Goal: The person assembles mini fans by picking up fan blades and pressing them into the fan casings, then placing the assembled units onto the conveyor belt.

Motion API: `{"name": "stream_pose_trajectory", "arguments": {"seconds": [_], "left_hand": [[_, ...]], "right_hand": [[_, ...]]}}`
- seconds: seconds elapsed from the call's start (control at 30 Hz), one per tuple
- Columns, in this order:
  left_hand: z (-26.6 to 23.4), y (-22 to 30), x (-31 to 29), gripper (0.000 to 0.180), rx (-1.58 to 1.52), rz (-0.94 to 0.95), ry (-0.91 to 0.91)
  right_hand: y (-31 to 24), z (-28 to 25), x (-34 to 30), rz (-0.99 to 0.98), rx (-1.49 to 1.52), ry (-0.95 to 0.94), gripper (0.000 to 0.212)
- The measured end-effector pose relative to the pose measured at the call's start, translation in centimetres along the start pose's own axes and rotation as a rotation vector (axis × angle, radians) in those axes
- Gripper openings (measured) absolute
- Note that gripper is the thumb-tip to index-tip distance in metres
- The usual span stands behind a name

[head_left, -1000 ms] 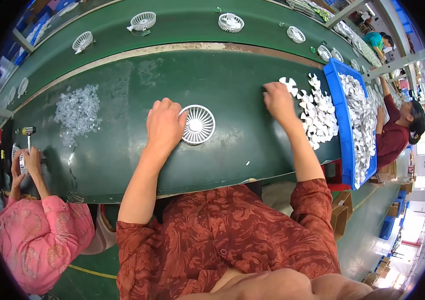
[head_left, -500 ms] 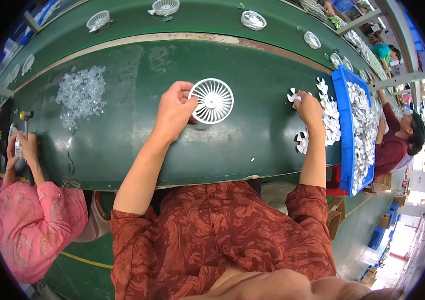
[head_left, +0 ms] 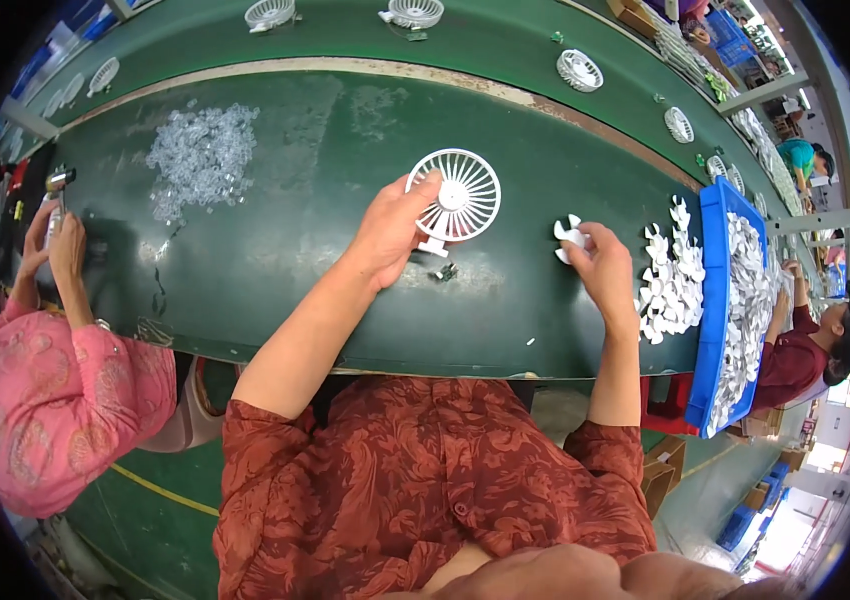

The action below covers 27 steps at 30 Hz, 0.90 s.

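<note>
My left hand [head_left: 395, 228] grips a round white fan housing [head_left: 467, 205] by its left rim, thumb on top of the ribs. A short stem points down from the housing, and a small green circuit board [head_left: 445, 271] shows just below it. To the right, my right hand [head_left: 602, 265] pinches a small white fan blade [head_left: 570, 238] between thumb and fingers, above the green table. A loose heap of similar white fan blades [head_left: 673, 285] lies right of that hand.
A blue bin [head_left: 710, 300] full of white blades stands at the table's right end. Small clear plastic pieces [head_left: 202, 160] lie heaped at the left. Beyond the table, a green conveyor belt [head_left: 505, 55] carries several fan housings. A co-worker in pink [head_left: 75, 400] holds a hammer [head_left: 58, 185].
My right hand has drawn a fan blade leftward, away from the heap. The housing in my left hand has turned, so its stem and the circuit board now show. My view has shifted a little.
</note>
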<state>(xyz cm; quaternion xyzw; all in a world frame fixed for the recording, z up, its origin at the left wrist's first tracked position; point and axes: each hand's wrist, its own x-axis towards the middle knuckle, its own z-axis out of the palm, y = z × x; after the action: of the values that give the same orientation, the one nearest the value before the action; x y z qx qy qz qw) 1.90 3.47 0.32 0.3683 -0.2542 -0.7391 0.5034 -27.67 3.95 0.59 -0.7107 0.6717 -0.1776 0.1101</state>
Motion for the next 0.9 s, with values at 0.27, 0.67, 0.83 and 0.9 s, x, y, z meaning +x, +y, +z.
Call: {"name": "stream_pose_trajectory", "arguments": {"seconds": [0.27, 0.67, 0.83, 0.9], "left_hand": [[-0.2, -1.2, 0.3, 0.04, 0.051, -0.043, -0.083], [0.4, -1.5, 0.0, 0.026, 0.278, 0.185, 0.029], [0.5, -2.1, -0.4, 0.028, 0.712, 0.35, 0.006], [0.5, -2.4, -0.3, 0.031, 0.756, 0.321, 0.001]], "right_hand": [[-11.5, -0.2, -1.0, -0.457, 0.196, 0.111, 0.034], [-12.2, 2.4, 0.5, -0.574, 0.169, 0.343, 0.043], [-9.8, 2.7, 1.9, -0.028, 0.81, -0.398, 0.04], [-9.2, 3.2, 1.8, -0.023, 0.788, -0.404, 0.037]]}}
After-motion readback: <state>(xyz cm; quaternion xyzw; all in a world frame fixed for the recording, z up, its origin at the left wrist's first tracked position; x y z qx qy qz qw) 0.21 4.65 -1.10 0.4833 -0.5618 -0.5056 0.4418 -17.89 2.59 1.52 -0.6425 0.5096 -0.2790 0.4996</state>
